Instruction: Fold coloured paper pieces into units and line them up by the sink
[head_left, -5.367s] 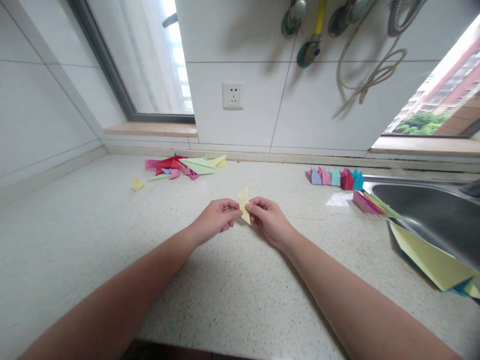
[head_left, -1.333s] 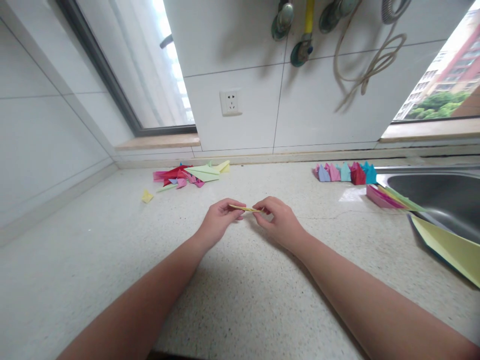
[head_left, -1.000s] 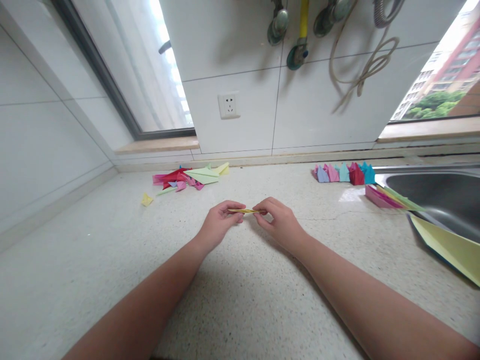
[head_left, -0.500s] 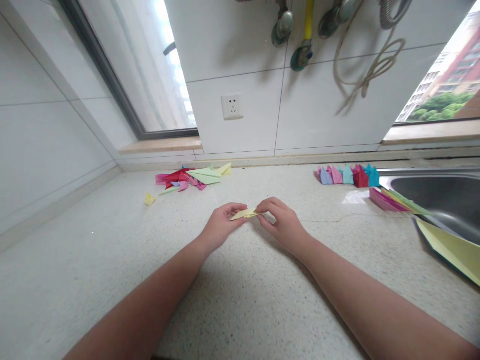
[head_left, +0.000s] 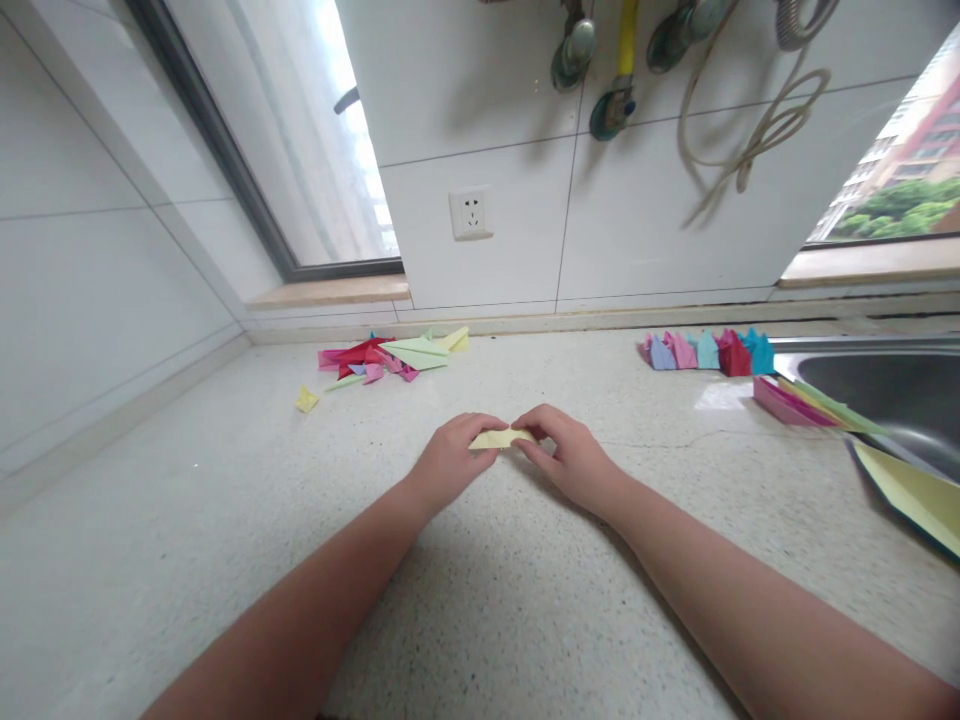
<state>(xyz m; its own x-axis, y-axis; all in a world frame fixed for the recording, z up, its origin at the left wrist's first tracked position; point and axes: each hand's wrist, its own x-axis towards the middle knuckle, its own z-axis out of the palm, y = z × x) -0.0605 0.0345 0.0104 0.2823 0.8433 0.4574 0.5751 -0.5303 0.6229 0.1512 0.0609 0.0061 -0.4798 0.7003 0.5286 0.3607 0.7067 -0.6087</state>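
Note:
A small folded strip of pale yellow paper [head_left: 491,439] is held between both hands, just above the middle of the counter. My left hand [head_left: 456,455] pinches its left part between thumb and fingers. Its right end sits between the thumb and fingertips of my right hand [head_left: 564,446]. The fingers cover both ends, so the details of the folds are hidden. Beyond my left hand lies a pile of coloured folded paper [head_left: 416,353], with paper planes among the pieces. A small yellow folded piece [head_left: 306,400] lies apart from it.
At the back right stands a row of coloured origami pieces [head_left: 706,351]. Folded pink, yellow and green papers [head_left: 795,403] rest by the metal sink [head_left: 900,345], with a larger yellow sheet [head_left: 911,490] nearer me. A wall with a socket [head_left: 472,214] bounds the counter [head_left: 465,620].
The paper strip has turned from slanted to nearly level, and my fingers have shifted along it. My left hand has moved slightly right. The whole view has drifted a little.

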